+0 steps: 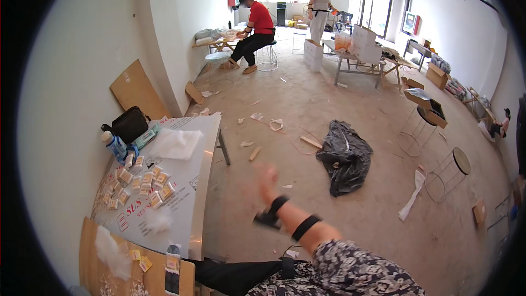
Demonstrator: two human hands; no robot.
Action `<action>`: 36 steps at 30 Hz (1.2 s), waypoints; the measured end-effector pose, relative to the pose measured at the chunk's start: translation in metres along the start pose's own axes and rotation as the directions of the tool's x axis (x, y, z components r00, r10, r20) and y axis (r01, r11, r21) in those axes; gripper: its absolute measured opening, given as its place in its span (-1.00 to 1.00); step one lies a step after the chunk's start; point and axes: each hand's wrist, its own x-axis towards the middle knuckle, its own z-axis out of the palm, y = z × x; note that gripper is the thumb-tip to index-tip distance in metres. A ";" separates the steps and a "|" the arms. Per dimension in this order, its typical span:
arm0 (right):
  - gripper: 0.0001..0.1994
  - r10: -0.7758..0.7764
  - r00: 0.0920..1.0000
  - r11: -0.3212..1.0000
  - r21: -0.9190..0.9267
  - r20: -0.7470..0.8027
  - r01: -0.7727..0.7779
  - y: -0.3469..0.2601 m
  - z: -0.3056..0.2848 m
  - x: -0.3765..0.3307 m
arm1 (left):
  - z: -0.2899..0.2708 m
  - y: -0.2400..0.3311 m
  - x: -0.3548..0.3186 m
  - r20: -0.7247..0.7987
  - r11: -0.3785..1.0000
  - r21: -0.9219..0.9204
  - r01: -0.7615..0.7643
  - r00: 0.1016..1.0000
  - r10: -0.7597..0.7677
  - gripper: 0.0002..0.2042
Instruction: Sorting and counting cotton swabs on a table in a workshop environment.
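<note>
My right hand [267, 182] is stretched out over the floor to the right of the metal-topped table [189, 208], smeared by motion, so its fingers cannot be made out. It touches nothing that I can see. Black straps circle the wrist and forearm below a patterned sleeve [356, 266]. My left hand is out of view. On the table lie several small clear packets [147, 181] with yellowish contents, and a white fluffy sheet [176, 143]. A wooden board [183, 279] at the near left holds white fluff [112, 252], yellow cards [144, 263] and another small packet [172, 263].
A black bag [130, 124] and a blue bottle [114, 146] stand on the table's far left. A black plastic bag [345, 156] and scraps lie on the floor. Stools [461, 160] stand right. One person [262, 22] sits at a far table; another [320, 11] stands.
</note>
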 end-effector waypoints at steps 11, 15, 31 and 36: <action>-0.34 -0.506 0.797 0.572 -0.820 -0.330 0.024 -0.302 -0.193 0.240 | 0.027 -0.012 0.009 -0.124 0.997 0.069 -0.038 0.991 0.047 -0.10; -0.58 -0.466 0.854 0.538 -0.840 -0.231 0.067 -0.266 -0.198 0.245 | 0.009 -0.006 0.004 -0.106 0.999 0.024 -0.036 0.994 0.038 -0.09; -0.76 0.077 0.044 0.798 -0.088 0.996 0.596 0.018 0.024 -0.220 | 0.018 -0.005 0.011 -0.001 0.994 0.102 -0.033 0.999 0.033 -0.10; -0.49 -0.087 -0.458 0.727 0.370 0.885 0.578 -0.067 0.047 -0.276 | 0.030 -0.020 0.009 -0.058 0.963 0.262 -0.059 0.995 0.076 -0.19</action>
